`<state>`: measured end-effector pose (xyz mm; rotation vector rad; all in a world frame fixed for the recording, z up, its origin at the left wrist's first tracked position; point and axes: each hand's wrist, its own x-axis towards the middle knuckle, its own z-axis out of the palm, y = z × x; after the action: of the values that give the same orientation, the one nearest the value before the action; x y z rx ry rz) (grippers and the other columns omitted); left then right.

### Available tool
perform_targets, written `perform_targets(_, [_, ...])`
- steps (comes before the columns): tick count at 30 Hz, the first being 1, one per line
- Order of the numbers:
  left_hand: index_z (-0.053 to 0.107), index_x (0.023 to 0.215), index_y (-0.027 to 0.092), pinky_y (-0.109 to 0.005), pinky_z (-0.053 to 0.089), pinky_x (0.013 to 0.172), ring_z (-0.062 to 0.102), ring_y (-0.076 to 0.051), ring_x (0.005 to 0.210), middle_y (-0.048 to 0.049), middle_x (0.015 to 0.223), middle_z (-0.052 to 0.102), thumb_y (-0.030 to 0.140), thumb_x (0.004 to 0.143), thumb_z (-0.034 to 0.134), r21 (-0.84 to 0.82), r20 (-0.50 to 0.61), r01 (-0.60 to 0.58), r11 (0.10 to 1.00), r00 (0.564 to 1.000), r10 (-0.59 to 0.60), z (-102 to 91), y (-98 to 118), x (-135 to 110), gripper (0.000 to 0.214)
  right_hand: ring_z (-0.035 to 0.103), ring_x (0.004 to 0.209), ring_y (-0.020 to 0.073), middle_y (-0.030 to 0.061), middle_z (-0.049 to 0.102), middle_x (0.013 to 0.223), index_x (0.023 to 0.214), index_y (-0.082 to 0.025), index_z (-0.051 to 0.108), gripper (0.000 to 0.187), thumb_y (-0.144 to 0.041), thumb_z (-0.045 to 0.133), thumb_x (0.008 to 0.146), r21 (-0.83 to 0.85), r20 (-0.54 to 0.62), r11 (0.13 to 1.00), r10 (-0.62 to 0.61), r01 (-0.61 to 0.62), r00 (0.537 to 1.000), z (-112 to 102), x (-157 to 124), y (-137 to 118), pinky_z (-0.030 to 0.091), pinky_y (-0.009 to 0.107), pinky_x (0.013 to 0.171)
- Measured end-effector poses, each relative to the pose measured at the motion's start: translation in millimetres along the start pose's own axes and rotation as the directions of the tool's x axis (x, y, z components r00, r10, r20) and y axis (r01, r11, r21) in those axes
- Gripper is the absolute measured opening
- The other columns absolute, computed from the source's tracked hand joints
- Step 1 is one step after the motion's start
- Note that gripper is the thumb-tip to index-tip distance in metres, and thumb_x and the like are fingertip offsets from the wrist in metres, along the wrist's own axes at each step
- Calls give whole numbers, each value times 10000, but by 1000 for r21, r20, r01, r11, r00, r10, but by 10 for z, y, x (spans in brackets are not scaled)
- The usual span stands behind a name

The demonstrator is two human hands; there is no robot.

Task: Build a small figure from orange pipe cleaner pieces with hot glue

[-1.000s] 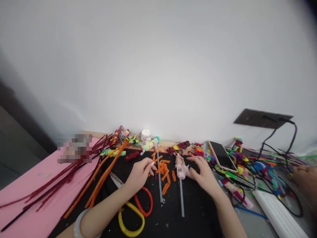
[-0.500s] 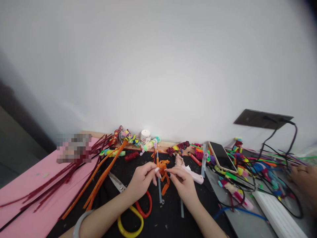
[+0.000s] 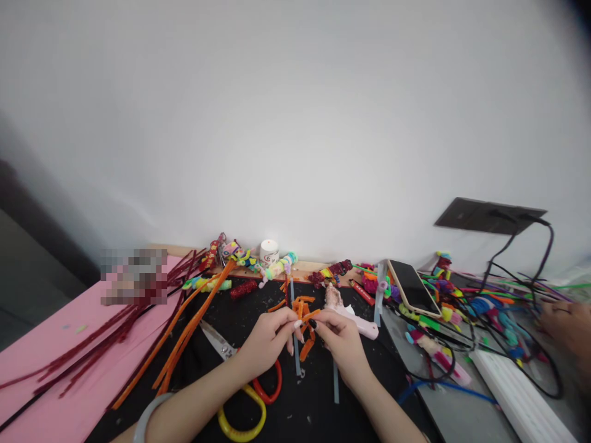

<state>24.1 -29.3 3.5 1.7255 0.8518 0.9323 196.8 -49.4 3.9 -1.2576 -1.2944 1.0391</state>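
Observation:
My left hand (image 3: pixel 265 339) and my right hand (image 3: pixel 339 343) meet over the black mat (image 3: pixel 369 394), both pinching a short orange pipe-cleaner piece (image 3: pixel 310 315) between thumbs and fingertips. Several more short orange pieces (image 3: pixel 302 303) lie just behind the fingers. A pale pink glue gun (image 3: pixel 355 323) lies on the mat right of my right hand, apart from it. Two clear glue sticks (image 3: pixel 335 387) lie below my hands. Scissors (image 3: pixel 252 397) with red and yellow handles lie under my left wrist.
Long orange pipe cleaners (image 3: pixel 194 320) and dark red ones (image 3: pixel 92 357) spread across a pink sheet (image 3: pixel 41 406) at left. A phone (image 3: pixel 409 288), tangled cables, colourful scraps and a white power strip (image 3: pixel 517 394) crowd the right. Another person's hand (image 3: pixel 561 320) rests at far right.
My right hand left the glue gun and came to the middle; both hands now pinch one orange piece. The glue gun has turned to lie with its handle to the right.

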Motion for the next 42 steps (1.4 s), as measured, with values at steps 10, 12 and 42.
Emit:
perform_targets(10, [561, 713, 149, -207, 440, 558, 542, -85, 457, 15, 627, 597, 262, 912, 424, 50, 38, -11, 999, 999, 9, 8, -9, -10, 267, 376, 478, 84, -24, 492, 583, 667, -159, 651, 146, -301, 625, 694, 51, 12, 995, 80, -80, 997, 4, 1, 26, 265, 199, 411])
perform_targets(12, [562, 713, 150, -205, 438, 554, 542, -86, 457, 15, 621, 599, 265, 911, 427, 51, 37, -9, 999, 999, 7, 7, -11, -10, 266, 348, 453, 76, -39, 459, 551, 672, -163, 633, 147, -309, 630, 687, 61, 24, 993, 96, -97, 995, 6, 7, 41, 240, 195, 393])
perform_targets(42, [561, 864, 154, -207, 430, 542, 560, -108, 525, -9, 713, 631, 326, 915, 428, 104, 99, -18, 994, 995, 8, -29, 26, -28, 224, 322, 407, 79, -72, 406, 489, 698, -187, 543, 247, -412, 646, 699, 93, 68, 987, 124, -130, 990, 0, -8, -1, 253, 208, 400])
